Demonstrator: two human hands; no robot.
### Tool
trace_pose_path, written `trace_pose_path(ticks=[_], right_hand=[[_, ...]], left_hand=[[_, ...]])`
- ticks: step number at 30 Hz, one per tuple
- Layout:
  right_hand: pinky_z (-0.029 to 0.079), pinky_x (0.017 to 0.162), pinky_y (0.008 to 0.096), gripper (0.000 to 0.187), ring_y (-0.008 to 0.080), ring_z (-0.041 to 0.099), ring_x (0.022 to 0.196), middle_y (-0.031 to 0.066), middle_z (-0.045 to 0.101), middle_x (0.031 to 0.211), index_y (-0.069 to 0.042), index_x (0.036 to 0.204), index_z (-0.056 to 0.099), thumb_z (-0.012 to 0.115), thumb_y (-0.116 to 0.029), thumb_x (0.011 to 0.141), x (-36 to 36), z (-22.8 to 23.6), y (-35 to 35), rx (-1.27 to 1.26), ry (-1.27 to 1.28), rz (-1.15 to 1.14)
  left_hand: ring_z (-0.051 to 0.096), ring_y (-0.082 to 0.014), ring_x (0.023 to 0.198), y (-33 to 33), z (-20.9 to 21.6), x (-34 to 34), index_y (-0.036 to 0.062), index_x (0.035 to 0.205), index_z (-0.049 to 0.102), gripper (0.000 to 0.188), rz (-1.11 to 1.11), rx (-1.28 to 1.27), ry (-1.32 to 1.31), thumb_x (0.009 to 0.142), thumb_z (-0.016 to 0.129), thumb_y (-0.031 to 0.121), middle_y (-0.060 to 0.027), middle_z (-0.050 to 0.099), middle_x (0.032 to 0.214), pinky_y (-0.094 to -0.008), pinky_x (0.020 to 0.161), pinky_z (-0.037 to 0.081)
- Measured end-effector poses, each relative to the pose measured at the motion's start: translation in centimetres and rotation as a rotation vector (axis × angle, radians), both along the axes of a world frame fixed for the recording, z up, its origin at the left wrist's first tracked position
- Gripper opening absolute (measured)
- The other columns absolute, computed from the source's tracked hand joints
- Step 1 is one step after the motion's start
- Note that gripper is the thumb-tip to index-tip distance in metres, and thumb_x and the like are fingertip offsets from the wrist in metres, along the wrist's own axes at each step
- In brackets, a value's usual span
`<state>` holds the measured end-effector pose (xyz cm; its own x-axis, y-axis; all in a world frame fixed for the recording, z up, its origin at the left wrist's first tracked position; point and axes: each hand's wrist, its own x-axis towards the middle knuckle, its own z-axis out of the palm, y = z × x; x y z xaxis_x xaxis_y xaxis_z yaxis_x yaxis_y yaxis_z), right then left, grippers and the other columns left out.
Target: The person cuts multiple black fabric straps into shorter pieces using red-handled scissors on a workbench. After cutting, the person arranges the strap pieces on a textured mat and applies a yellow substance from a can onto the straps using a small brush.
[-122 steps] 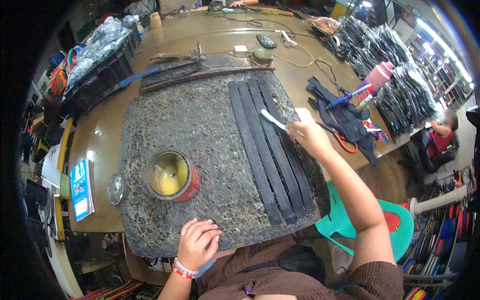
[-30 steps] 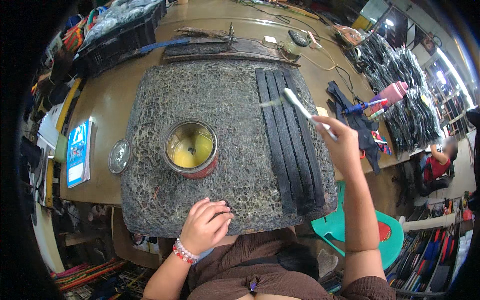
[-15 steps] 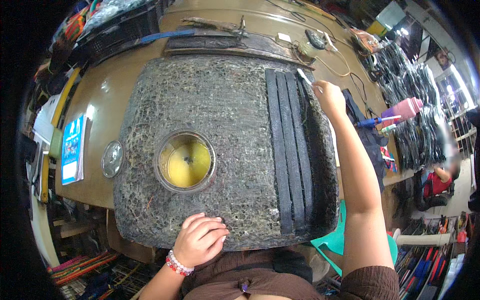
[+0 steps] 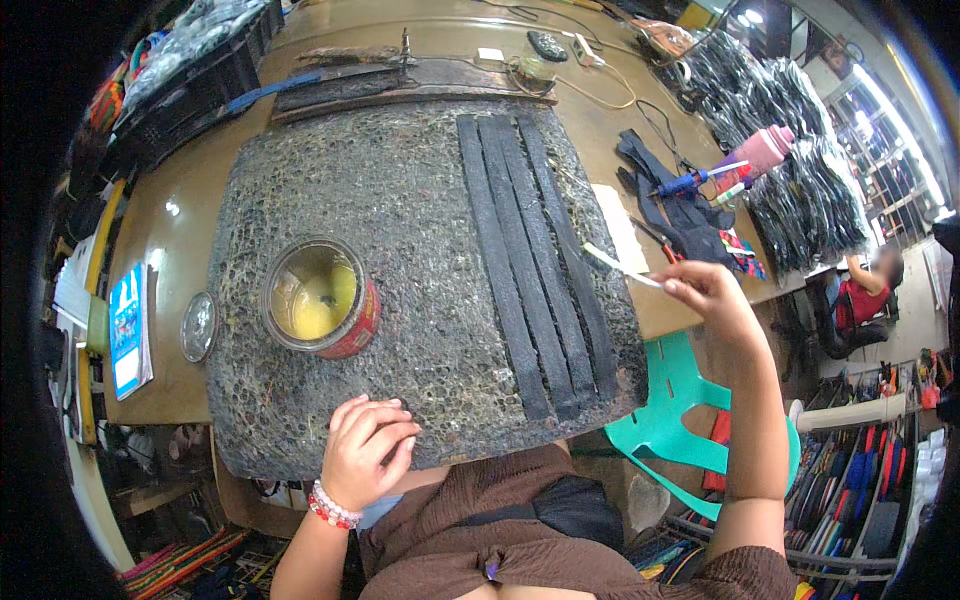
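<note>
My right hand (image 4: 705, 290) pinches one end of a thin white stick (image 4: 622, 265), whose other end points left over the right edge of a dark, pitted board (image 4: 420, 250). Several long black strips (image 4: 535, 270) lie side by side along the board's right part. My left hand (image 4: 370, 450), wearing a beaded bracelet, rests with bent, parted fingers on the near edge and holds nothing. Beyond it on the board stands an open can (image 4: 350, 335) with a red label. Yellow glue-like stuff (image 4: 312, 305) shows inside the can.
Left of the board are a clear round lid (image 4: 198, 327) and a blue booklet (image 4: 130, 325). A blue glue gun (image 4: 690, 182), a pink bottle (image 4: 765, 150) and plastic-wrapped bundles (image 4: 790, 150) are at right. A green chair (image 4: 665, 420) stands below; a person (image 4: 865, 290) sits farther off.
My right hand has drawn toward me and right with the white stick, away from the strips' far end. My view has shifted, so the board appears farther left. My left hand stays at the near edge.
</note>
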<state>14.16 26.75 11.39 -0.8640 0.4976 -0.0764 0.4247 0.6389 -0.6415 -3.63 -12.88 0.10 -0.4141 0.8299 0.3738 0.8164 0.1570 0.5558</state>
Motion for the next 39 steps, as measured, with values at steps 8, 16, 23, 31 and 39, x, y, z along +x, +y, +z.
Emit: trace_pose_path(ticks=[8, 16, 23, 31, 39], right_hand=[[0.050, 0.069, 0.0462, 0.021, 0.0363, 0.066, 0.076, 0.0201, 0.065, 0.075, -0.016, 0.101, 0.069, 0.057, -0.031, 0.091, -5.1, -5.1, -2.4, 0.653, -0.068, -0.124], [0.052, 0.071, 0.0443, 0.019, 0.0353, 0.065, 0.079, 0.0171, 0.067, 0.089, -0.015, 0.099, 0.067, 0.058, -0.029, 0.091, -10.8, -8.0, 0.6, 0.753, 0.183, -0.106], [0.053, 0.071, 0.0402, 0.021, 0.0332, 0.067, 0.081, 0.0149, 0.069, 0.086, -0.017, 0.105, 0.068, 0.065, -0.028, 0.088, 3.4, -2.6, -5.9, 0.456, -0.202, -0.015], [0.051, 0.077, 0.0380, 0.024, 0.0284, 0.068, 0.088, 0.0174, 0.069, 0.094, -0.009, 0.104, 0.070, 0.063, -0.026, 0.089, -3.3, 1.2, -0.5, 0.297, 0.080, 0.106], [0.050, 0.080, 0.0425, 0.023, 0.0353, 0.065, 0.088, 0.0139, 0.070, 0.092, -0.018, 0.104, 0.070, 0.065, -0.032, 0.087, -10.6, -7.6, 2.2, 0.546, 0.142, 0.079]], left_hand=[[0.062, -0.0233, 0.102, 0.0, -0.2, 0.2, 0.0113, 0.088, 0.067, 0.014, 0.000, 0.032, 0.001, 0.075, 0.070, 0.007, -0.0027, 0.065, 0.095, -0.0459, 0.096, 0.042], [0.062, -0.0207, 0.102, 0.0, -0.2, 0.4, 0.0120, 0.087, 0.068, 0.012, 0.028, 0.037, 0.039, 0.076, 0.071, 0.009, -0.0011, 0.065, 0.094, -0.0453, 0.096, 0.043], [0.062, -0.0211, 0.101, 0.1, -0.2, 0.3, 0.0126, 0.087, 0.068, 0.013, 0.023, 0.017, 0.032, 0.075, 0.071, 0.009, -0.0014, 0.065, 0.093, -0.0450, 0.096, 0.042], [0.062, -0.0217, 0.102, 0.2, 0.0, 0.5, 0.0124, 0.087, 0.068, 0.011, 0.025, 0.017, 0.055, 0.076, 0.070, 0.010, -0.0025, 0.064, 0.095, -0.0444, 0.096, 0.042], [0.062, -0.0216, 0.103, -0.1, -0.3, 0.6, 0.0120, 0.087, 0.068, 0.012, 0.032, 0.037, 0.040, 0.076, 0.071, 0.010, -0.0016, 0.065, 0.095, -0.0462, 0.097, 0.043]])
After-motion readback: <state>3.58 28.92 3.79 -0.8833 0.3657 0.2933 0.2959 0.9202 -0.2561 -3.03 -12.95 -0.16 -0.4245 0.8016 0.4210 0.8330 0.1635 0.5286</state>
